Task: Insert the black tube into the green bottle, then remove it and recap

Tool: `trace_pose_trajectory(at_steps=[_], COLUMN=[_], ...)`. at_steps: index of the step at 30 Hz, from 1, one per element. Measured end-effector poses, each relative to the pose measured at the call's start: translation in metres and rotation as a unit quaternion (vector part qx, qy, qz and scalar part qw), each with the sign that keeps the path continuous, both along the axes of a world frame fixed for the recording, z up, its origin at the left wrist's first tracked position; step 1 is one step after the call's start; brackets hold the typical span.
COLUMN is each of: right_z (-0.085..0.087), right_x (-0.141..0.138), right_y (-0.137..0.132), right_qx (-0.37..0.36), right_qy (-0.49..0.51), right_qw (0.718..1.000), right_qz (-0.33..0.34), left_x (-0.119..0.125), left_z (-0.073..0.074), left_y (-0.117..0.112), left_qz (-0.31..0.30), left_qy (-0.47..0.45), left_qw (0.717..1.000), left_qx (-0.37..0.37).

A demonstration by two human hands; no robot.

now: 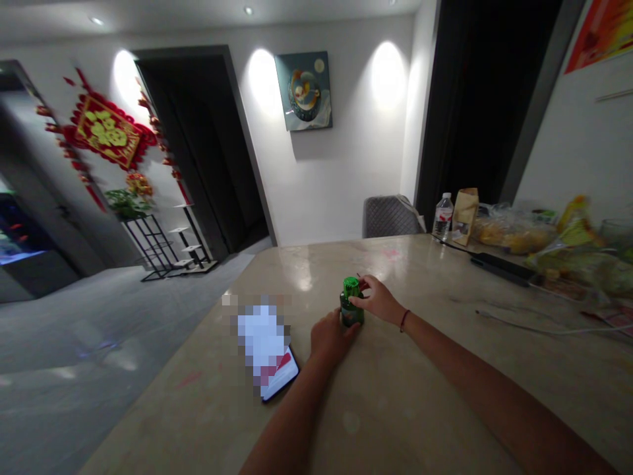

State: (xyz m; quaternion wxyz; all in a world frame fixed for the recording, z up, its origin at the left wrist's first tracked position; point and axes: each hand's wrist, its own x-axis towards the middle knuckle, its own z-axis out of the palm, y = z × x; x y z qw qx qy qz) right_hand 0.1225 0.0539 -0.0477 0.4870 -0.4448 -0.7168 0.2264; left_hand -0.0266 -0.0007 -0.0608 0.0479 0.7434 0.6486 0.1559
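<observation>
A small dark green bottle (352, 310) with a bright green cap (351, 286) stands upright on the beige marble table (395, 396), near its middle. My left hand (330, 336) is wrapped round the bottle's lower body. My right hand (378, 300) pinches the cap from the right, fingers closed on it. A dark bracelet sits on my right wrist.
A phone (277, 373) lies on the table left of my left hand. At the far right stand a water bottle (443, 216), a paper bag (465, 215), plastic food bags (514, 234) and a dark flat bar (499, 267). A white cable (534, 325) runs across. A grey chair (390, 216) stands beyond.
</observation>
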Motion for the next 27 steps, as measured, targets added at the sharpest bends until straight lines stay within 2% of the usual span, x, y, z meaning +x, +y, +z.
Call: trace_pose_trajectory(at_steps=[3,10,17,23,27], right_z=[-0.002,-0.001,0.001,-0.009,-0.017], right_x=[-0.003,0.006,0.02,0.024,0.021], right_y=[-0.001,0.006,0.011,0.011,0.018], right_qx=[-0.023,-0.078,-0.063,-0.103,-0.132], right_qy=[0.01,0.015,-0.034,-0.131,-0.11], right_qw=[1.0,0.994,0.996,0.986,0.984], right_qz=[-0.002,0.076,0.056,0.03,0.039], left_x=[0.0,0.0,0.001,0.001,0.0], left_z=[0.001,-0.001,-0.005,-0.008,-0.01], left_y=[-0.001,0.0,0.003,0.004,0.004], left_qz=[0.001,-0.002,-0.012,-0.012,-0.012], left_qy=[0.0,0.002,0.04,0.041,0.042], left_qw=[1.0,1.0,0.999,0.999,0.999], left_qx=[-0.008,-0.001,-0.001,0.012,0.017])
